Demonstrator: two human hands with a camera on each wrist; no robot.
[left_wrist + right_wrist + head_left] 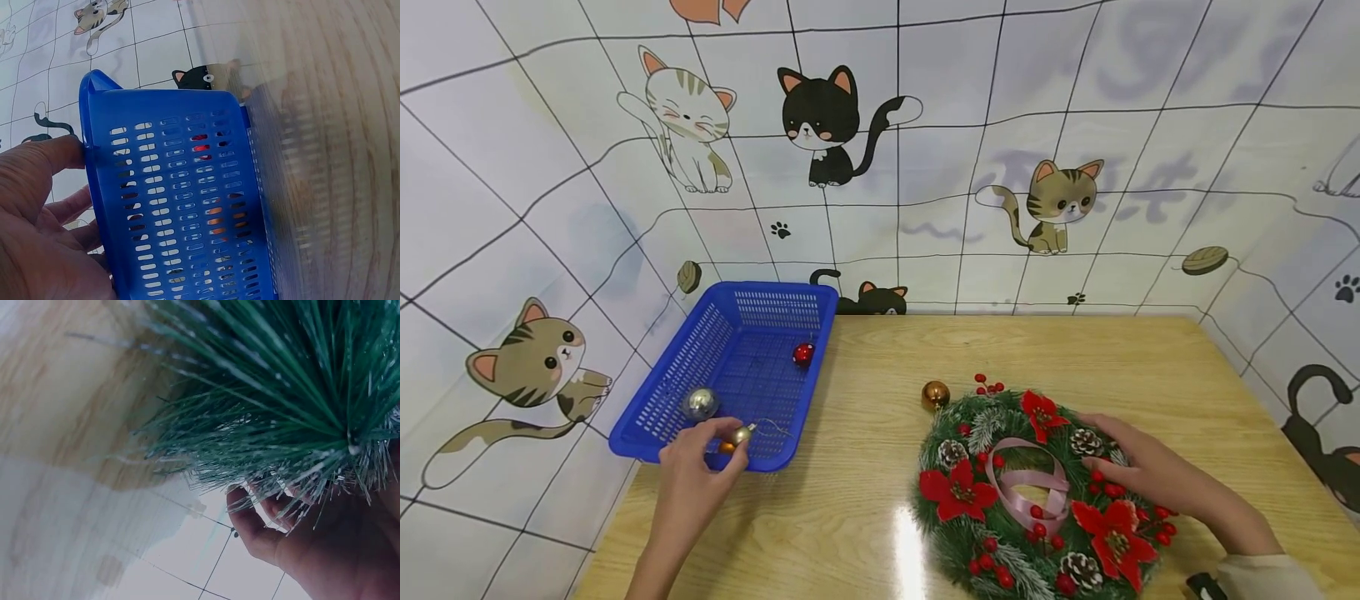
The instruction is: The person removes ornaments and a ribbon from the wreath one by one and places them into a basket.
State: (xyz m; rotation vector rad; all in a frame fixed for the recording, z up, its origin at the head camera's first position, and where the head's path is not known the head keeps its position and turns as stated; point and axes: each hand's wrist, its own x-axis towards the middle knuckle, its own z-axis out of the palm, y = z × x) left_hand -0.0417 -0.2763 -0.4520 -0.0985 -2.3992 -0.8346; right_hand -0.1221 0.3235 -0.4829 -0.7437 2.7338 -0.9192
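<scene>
Over the near end of a blue plastic basket, my left hand pinches a small gold bauble with a thin string loop. An orange bauble shows just beneath it, partly hidden by the fingers. In the left wrist view that hand is beside the basket rim; the gold bauble is out of sight. My right hand holds the outer right side of a green Christmas wreath lying on the table. Needles hide some of its fingertips in the right wrist view.
Inside the basket lie a silver bauble and a red spotted bauble. A copper bauble rests on the table by the wreath's upper left. Pink ribbon lies across the wreath's centre. Cat-patterned walls border the wooden table.
</scene>
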